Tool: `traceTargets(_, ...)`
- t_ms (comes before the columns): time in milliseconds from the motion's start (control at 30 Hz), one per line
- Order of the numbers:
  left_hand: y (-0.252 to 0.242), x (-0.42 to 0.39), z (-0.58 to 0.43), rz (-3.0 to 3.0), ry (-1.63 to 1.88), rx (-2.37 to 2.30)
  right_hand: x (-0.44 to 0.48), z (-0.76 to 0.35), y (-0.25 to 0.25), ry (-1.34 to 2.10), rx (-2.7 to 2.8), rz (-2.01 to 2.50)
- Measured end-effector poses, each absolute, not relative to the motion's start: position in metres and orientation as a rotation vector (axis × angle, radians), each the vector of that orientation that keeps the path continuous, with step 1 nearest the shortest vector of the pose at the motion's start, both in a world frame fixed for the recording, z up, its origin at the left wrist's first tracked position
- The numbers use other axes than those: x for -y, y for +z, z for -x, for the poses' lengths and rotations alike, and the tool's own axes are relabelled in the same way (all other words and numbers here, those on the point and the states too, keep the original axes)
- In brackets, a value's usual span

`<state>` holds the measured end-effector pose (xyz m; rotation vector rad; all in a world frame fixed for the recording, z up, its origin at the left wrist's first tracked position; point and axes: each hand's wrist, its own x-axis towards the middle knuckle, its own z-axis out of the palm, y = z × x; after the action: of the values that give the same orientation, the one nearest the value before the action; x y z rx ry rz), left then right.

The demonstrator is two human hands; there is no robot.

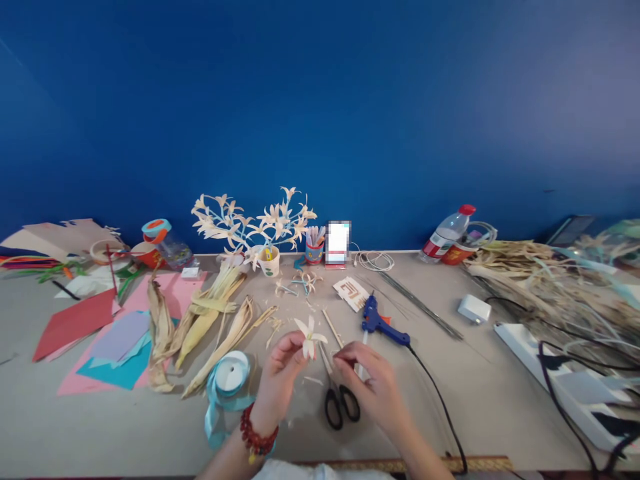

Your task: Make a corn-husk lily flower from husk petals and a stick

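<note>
My left hand (286,363), with a red bead bracelet on its wrist, pinches a small pale flower (311,337) whose petals spread upward. Just to the right, my right hand (367,373) has its thumb and fingertips pressed together; whatever they hold is too small to make out. Black-handled scissors (342,405) lie on the table between my hands, their blades pointing away. Beyond my right hand a blue glue gun (384,321) rests on its side. A roll of light blue ribbon (231,373) is left of my left hand.
White flowers (280,220) stand in a cup (269,261) at the back. Corn husks (213,313) and coloured paper (120,340) lie left. Metal wires (423,307), a white adapter (474,309) and a power strip (555,387) with cables are right. A bottle (447,233) leans behind.
</note>
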<state>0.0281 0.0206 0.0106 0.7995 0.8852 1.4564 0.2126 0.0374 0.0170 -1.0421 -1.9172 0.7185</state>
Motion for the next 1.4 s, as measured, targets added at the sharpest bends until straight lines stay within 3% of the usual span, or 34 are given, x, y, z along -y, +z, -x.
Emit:
traceTargets(367, 0.016, -0.014, -0.036, -0.999, 1.511, -0.906, -0.034, -0.19, 0.062, 0.157, 1.886, 0.751)
traceTargets(967, 0.038, -0.011, -0.038, -1.718, 1.667, -1.151, -0.041, -0.184, 0.066, 0.118, 1.896, 0.624)
traceTargets(1400, 0.034, -0.008, -0.039, -1.674, 1.688, -1.215, -0.038, -0.18, 0.069, 0.189, 1.836, 0.611)
